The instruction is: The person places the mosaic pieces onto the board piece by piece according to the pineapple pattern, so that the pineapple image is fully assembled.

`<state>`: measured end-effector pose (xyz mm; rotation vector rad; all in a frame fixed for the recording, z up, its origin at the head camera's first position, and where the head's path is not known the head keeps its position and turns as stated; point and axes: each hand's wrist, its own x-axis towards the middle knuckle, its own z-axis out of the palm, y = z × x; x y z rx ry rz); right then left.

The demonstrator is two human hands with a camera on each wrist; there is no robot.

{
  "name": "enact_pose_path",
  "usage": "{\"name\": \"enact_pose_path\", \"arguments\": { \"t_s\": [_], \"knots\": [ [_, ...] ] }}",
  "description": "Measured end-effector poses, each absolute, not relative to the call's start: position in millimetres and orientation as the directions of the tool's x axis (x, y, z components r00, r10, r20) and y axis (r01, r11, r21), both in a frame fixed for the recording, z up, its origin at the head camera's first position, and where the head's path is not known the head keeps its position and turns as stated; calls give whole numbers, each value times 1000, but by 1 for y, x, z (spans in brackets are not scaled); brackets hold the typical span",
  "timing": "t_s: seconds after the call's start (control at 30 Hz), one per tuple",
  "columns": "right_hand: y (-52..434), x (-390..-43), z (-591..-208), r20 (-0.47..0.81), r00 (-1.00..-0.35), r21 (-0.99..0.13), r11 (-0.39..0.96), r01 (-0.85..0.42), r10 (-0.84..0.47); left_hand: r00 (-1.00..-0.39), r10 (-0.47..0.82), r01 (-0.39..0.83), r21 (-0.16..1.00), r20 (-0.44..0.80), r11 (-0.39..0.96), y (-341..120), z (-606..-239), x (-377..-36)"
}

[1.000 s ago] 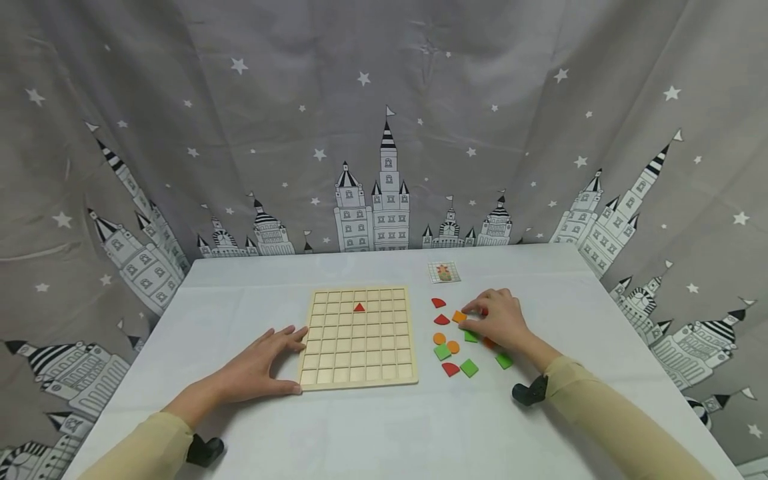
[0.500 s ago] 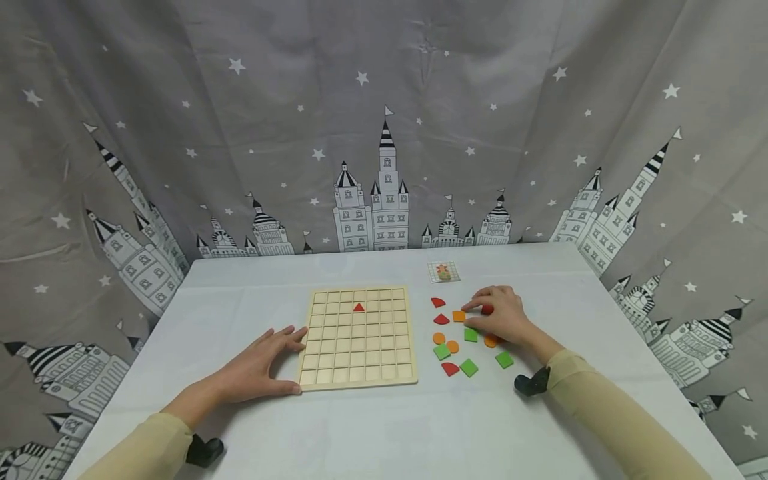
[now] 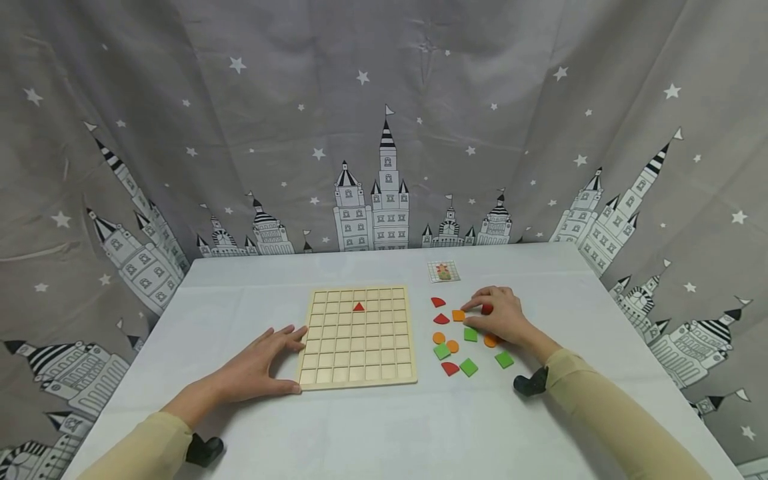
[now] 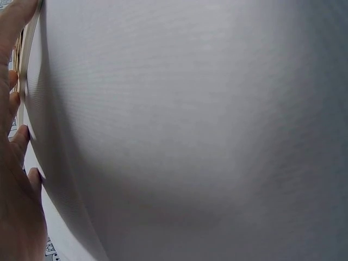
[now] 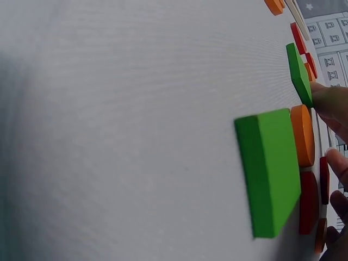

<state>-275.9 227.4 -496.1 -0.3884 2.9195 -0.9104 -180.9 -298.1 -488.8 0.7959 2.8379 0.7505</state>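
Observation:
In the head view, my left hand (image 3: 264,363) lies at the left side of the wooden grid board (image 3: 357,382), fingers and thumb spread and touching its edge. A red triangle (image 3: 359,307) sits in a cell of the board's second row from the back. To the right of the board, my right hand (image 3: 499,315) pinches an orange square (image 3: 459,316) between thumb and index fingertip, the square lying flat at table level. A green square (image 3: 471,335) lies just in front of the thumb. Beneath the right hand a red piece (image 3: 487,309) and an orange round piece (image 3: 491,341) are partly covered.
Red fan-shaped pieces (image 3: 441,319), orange discs (image 3: 439,338) and green squares (image 3: 469,367) lie loose between board and right hand. Behind them is a small picture card (image 3: 443,271). A grey curtain (image 3: 270,127) hangs at the white table's back edge.
The orange square has turned from slanted to nearly straight at the right fingertips. My right hand has shifted very slightly. The left hand and the board stay in place.

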Motion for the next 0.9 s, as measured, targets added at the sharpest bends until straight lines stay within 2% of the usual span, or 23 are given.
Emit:
{"name": "enact_pose_path", "arguments": {
  "t_s": [0.43, 0.9],
  "knots": [
    [225, -277, -497, -9, -973, -562, 807, -184, -229, -856, 516, 468, 488, 41, 737, -298, -488, -180],
    [224, -281, -496, -6, -966, -558, 803, -211, -258, -857, 513, 464, 491, 40, 737, -298, -488, -181]
  ]
}}
